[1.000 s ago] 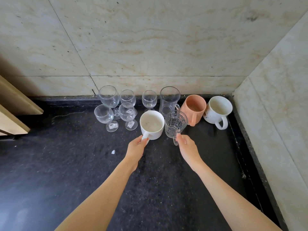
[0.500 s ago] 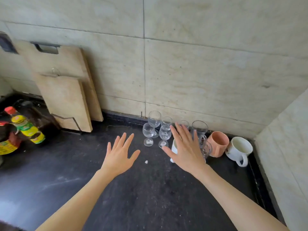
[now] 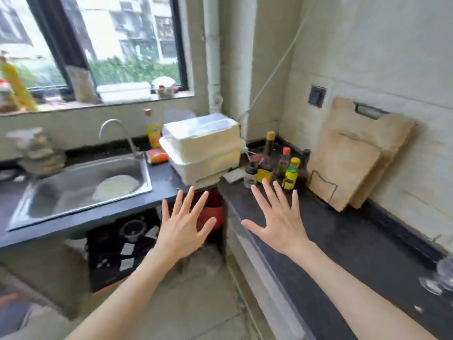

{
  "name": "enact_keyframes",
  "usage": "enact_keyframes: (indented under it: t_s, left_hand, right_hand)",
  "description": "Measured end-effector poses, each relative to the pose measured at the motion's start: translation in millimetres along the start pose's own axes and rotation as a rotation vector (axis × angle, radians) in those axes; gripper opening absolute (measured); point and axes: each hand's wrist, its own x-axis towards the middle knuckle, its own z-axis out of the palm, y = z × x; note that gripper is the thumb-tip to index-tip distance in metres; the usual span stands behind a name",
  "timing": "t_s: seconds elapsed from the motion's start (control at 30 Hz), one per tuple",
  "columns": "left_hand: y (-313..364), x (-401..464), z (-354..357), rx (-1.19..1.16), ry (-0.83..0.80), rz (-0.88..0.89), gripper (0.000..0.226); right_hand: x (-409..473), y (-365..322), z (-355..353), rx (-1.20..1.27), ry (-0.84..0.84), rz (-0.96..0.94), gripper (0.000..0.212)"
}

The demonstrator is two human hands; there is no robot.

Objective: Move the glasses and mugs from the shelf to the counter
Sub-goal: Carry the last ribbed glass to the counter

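Note:
Both my hands are raised in front of me with fingers spread and nothing in them. My left hand [image 3: 184, 223] hovers over the gap between the two counters. My right hand [image 3: 278, 215] hovers above the near edge of the black counter [image 3: 343, 244]. Only the edge of the stemmed glasses [image 3: 441, 278] shows, at the far right border on that counter. The mugs are out of view, and I see no shelf.
Two wooden cutting boards [image 3: 350, 155] lean on the right wall. Sauce bottles [image 3: 274, 165] cluster in the corner beside a white stacked container [image 3: 203, 146]. A steel sink [image 3: 81, 187] with a tap lies at left under the window. A red bucket [image 3: 214, 212] stands below.
My hands let go of the white mug and the glass mug, opened and pulled back. My view has swung left from the glasses and mugs toward the sink and window.

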Motion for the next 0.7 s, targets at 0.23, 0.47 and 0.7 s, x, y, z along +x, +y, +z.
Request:
enact_keyframes:
  t_s: [0.23, 0.47, 0.7]
  left_hand:
    - [-202.7, -118.5, -99.7, 0.143, 0.093, -0.343, 0.065]
    - [-348.5, -208.7, -156.8, 0.224, 0.159, -0.681, 0.065]
    - [-467.2, -224.2, -188.5, 0.203, 0.141, -0.891, 0.065]
  right_hand:
    - [59.2, -247.0, 27.6, 0.128, 0.034, -0.374, 0.081]
    - [109.9, -448.1, 56.3, 0.235, 0.033, -0.68, 0.079]
    - [179.5, -591.7, 95.3, 0.281, 0.021, -0.868, 0.08]
